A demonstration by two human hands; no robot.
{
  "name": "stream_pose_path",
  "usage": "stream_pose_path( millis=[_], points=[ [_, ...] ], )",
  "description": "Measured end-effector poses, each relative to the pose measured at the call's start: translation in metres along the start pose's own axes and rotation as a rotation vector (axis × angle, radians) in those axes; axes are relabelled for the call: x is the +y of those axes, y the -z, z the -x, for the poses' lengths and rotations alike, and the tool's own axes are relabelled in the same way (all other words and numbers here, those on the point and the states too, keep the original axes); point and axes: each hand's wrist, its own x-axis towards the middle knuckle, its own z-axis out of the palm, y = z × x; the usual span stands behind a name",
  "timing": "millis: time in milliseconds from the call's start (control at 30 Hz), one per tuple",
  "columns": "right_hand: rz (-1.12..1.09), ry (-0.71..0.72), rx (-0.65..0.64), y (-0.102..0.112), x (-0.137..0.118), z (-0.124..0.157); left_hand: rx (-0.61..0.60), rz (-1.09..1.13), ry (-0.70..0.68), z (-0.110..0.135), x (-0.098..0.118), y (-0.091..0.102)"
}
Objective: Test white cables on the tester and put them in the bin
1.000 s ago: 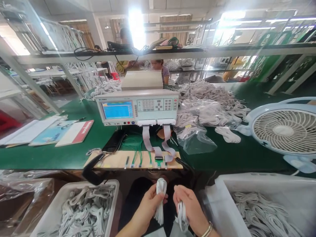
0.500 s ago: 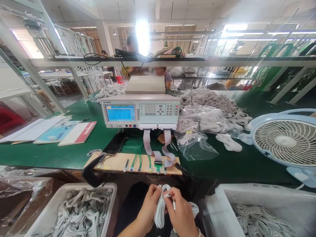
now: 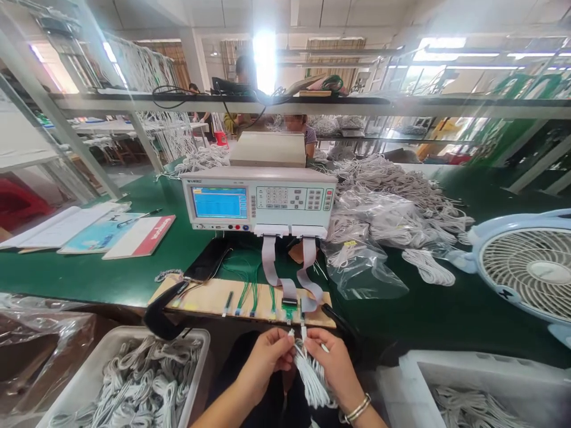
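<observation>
Two hands, left hand (image 3: 263, 359) and right hand (image 3: 334, 365), are pinching the ends of a white cable (image 3: 310, 374) just below the board (image 3: 243, 295). Plugging in appears underway (each end needing alignment with a socket).

Green-topped workbench (image 3: 89, 279), grey screen-fronted tester box (image 3: 259, 199), wooden connector board (image 3: 243, 300), heaped white cable bundles (image 3: 392, 196), pale blue fan (image 3: 530, 267), papers (image 3: 93, 229)

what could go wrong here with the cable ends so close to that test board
1. Both the left hand and right hand pinch the white cable just below the wooden test board; its loose loops might snag the green wires on the board.
2. The gray ribbon cables hang right above the plugs, so a tug could perhaps pull them loose from the tester.
</observation>
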Motion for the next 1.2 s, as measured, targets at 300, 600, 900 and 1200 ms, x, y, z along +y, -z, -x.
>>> stream_pose_path(
  millis=[300, 600, 900, 1200],
  points=[
    [-0.124, -0.041, 0.087, -0.008, 0.002, 0.002, 0.027, 0.020, 0.025, -0.001, -0.001, 0.006],
    [-0.415, -0.126, 0.136, -0.015, 0.013, -0.002, 0.068, 0.076, 0.040, 0.000, 0.003, 0.006],
    [-0.367, -0.175, 0.093, 0.002, 0.015, 0.008, 0.136, 0.131, -0.040, -0.010, -0.011, -0.002],
    [-0.398, -0.151, 0.048, 0.000, 0.017, 0.009, 0.153, 0.119, -0.007, -0.010, -0.008, -0.002]
  ],
)
